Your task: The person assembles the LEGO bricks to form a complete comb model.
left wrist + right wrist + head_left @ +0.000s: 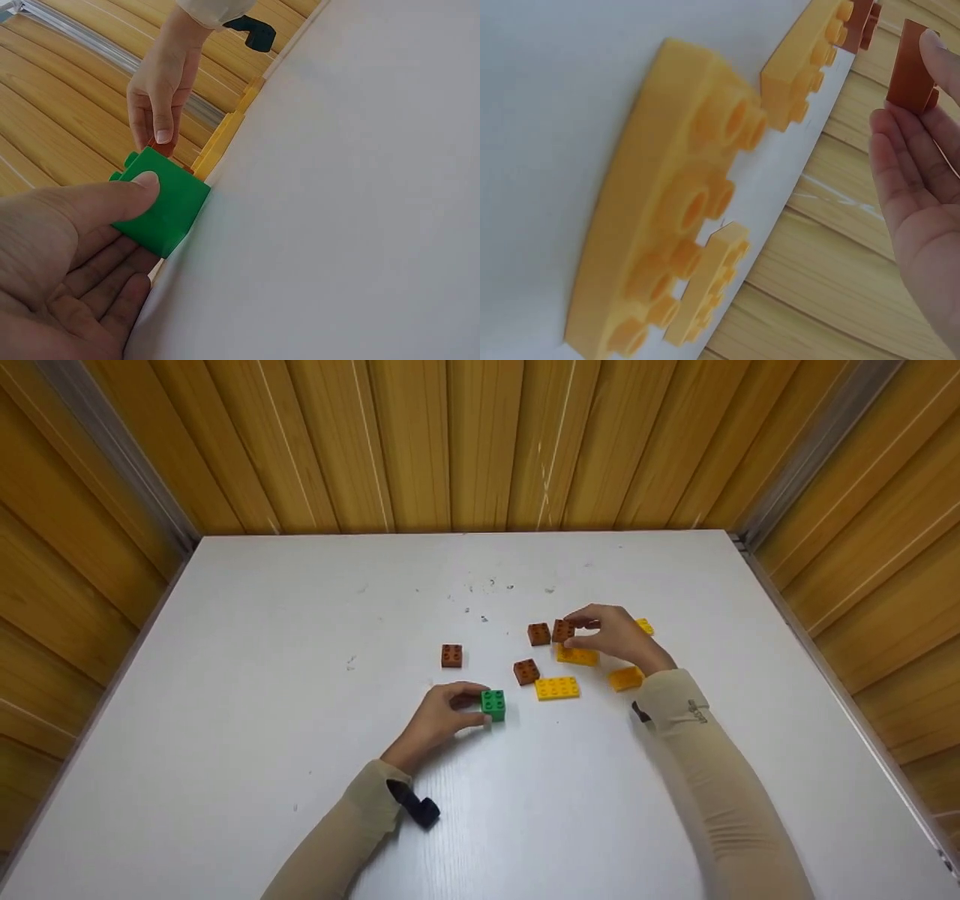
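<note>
My left hand pinches a green brick between thumb and fingers near the middle of the white table. In the left wrist view the thumb lies across one flat side of that green brick, and the fingers are partly behind it. Farther right, my right hand holds a brown brick by its sides. The right wrist view shows this brown brick raised off the table between thumb and fingertips. Just left of it stands another brown brick, and a yellow brick lies below it.
Two more brown bricks, one off to the left and one nearer the middle, sit on the table. Other yellow bricks lie in front, by the right wrist and behind the right hand. Wood-patterned walls surround the table.
</note>
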Demonstrator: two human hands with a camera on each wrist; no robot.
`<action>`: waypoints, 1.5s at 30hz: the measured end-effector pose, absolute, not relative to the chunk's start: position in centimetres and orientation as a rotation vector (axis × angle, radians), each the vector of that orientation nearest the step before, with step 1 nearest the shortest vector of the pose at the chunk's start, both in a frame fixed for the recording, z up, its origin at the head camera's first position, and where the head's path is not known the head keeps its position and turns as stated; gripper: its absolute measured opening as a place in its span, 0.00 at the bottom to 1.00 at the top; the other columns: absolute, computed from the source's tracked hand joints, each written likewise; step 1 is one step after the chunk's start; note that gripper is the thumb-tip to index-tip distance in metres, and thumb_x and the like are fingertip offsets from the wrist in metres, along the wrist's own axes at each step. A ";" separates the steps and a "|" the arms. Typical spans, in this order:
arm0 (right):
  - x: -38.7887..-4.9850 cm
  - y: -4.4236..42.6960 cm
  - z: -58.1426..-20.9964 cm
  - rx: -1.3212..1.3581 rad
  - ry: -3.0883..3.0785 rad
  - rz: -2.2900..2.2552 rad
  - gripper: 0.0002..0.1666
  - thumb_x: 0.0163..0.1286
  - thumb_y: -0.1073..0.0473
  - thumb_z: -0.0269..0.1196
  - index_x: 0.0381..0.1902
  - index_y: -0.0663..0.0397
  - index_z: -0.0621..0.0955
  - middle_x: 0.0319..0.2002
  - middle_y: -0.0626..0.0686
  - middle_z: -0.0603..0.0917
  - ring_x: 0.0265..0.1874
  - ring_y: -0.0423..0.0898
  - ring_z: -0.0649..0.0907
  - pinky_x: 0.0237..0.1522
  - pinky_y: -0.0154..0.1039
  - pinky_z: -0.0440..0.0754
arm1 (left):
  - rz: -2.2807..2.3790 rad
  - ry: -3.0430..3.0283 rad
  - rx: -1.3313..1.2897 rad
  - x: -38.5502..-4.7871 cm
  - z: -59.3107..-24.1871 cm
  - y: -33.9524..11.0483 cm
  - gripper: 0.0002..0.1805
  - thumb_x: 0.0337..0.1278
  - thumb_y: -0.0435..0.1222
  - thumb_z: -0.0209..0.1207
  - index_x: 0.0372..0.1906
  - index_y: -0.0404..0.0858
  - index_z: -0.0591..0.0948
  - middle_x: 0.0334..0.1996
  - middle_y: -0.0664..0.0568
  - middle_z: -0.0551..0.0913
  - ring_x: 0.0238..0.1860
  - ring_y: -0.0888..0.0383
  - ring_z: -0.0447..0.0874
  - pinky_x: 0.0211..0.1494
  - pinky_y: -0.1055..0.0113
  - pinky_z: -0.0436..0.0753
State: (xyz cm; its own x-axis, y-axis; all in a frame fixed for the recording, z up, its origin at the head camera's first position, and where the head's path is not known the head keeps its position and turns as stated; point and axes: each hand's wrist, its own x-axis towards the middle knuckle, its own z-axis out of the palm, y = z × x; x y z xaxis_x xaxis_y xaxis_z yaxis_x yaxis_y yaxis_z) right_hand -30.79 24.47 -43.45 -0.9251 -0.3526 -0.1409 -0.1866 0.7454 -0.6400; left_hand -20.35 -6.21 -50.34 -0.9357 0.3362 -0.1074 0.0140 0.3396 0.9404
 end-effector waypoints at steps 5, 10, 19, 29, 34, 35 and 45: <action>-30.1 23.8 -43.1 -0.532 2.714 -0.966 0.30 0.60 0.50 0.68 0.59 0.57 0.78 0.56 0.58 0.80 0.56 0.57 0.77 0.63 0.54 0.73 | 1.656 2.307 0.344 -20.5 -50.4 -6.3 0.23 0.49 0.33 0.69 0.54 0.40 0.81 0.50 0.49 0.84 0.54 0.54 0.82 0.61 0.59 0.78; -29.3 23.0 -42.6 -0.590 2.706 -0.970 0.30 0.61 0.51 0.68 0.59 0.56 0.78 0.55 0.57 0.81 0.56 0.58 0.77 0.63 0.55 0.73 | 1.657 2.308 0.347 -20.5 -50.4 -6.3 0.24 0.49 0.33 0.69 0.54 0.40 0.81 0.50 0.49 0.84 0.54 0.54 0.81 0.61 0.59 0.78; -28.2 21.9 -41.7 -0.709 2.679 -0.980 0.29 0.60 0.53 0.69 0.58 0.57 0.79 0.53 0.57 0.82 0.54 0.59 0.78 0.61 0.56 0.74 | 1.632 2.323 0.341 -20.3 -50.3 -6.2 0.24 0.49 0.34 0.69 0.55 0.41 0.81 0.50 0.50 0.84 0.54 0.54 0.81 0.62 0.58 0.77; -27.5 20.5 -41.1 -0.910 2.610 -0.999 0.27 0.59 0.56 0.70 0.56 0.57 0.80 0.50 0.56 0.83 0.48 0.60 0.80 0.52 0.58 0.79 | 1.606 2.345 0.318 -20.4 -50.2 -6.2 0.24 0.49 0.34 0.69 0.55 0.41 0.80 0.51 0.50 0.84 0.54 0.54 0.81 0.62 0.58 0.77; -27.2 20.1 -41.1 -1.030 2.595 -0.987 0.26 0.59 0.53 0.70 0.54 0.57 0.81 0.47 0.54 0.84 0.44 0.54 0.81 0.49 0.57 0.79 | 1.644 2.337 0.352 -20.5 -50.3 -6.3 0.24 0.49 0.32 0.69 0.55 0.38 0.80 0.51 0.47 0.84 0.54 0.52 0.82 0.61 0.58 0.78; -27.1 20.0 -41.1 -1.042 2.594 -0.980 0.26 0.59 0.52 0.70 0.54 0.56 0.81 0.48 0.54 0.84 0.44 0.52 0.81 0.50 0.57 0.79 | 1.649 2.335 0.354 -20.5 -50.4 -6.3 0.24 0.49 0.32 0.69 0.54 0.38 0.81 0.51 0.46 0.84 0.54 0.52 0.82 0.61 0.58 0.78; -26.7 18.9 -41.6 -1.104 2.516 -0.899 0.26 0.57 0.51 0.71 0.53 0.54 0.82 0.50 0.52 0.84 0.54 0.52 0.80 0.60 0.53 0.76 | 1.643 2.352 0.358 -20.4 -50.4 -6.2 0.23 0.48 0.32 0.69 0.54 0.38 0.81 0.50 0.47 0.84 0.54 0.52 0.82 0.62 0.57 0.77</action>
State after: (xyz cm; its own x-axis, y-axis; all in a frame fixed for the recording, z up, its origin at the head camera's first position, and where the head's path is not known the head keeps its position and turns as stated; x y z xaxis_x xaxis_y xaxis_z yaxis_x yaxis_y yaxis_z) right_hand -26.68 18.89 -41.64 -0.6814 -0.7317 0.0178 -0.5773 0.5224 -0.6276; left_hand -20.38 -6.20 -50.36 -0.9387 0.3389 -0.0631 0.0574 0.3340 0.9408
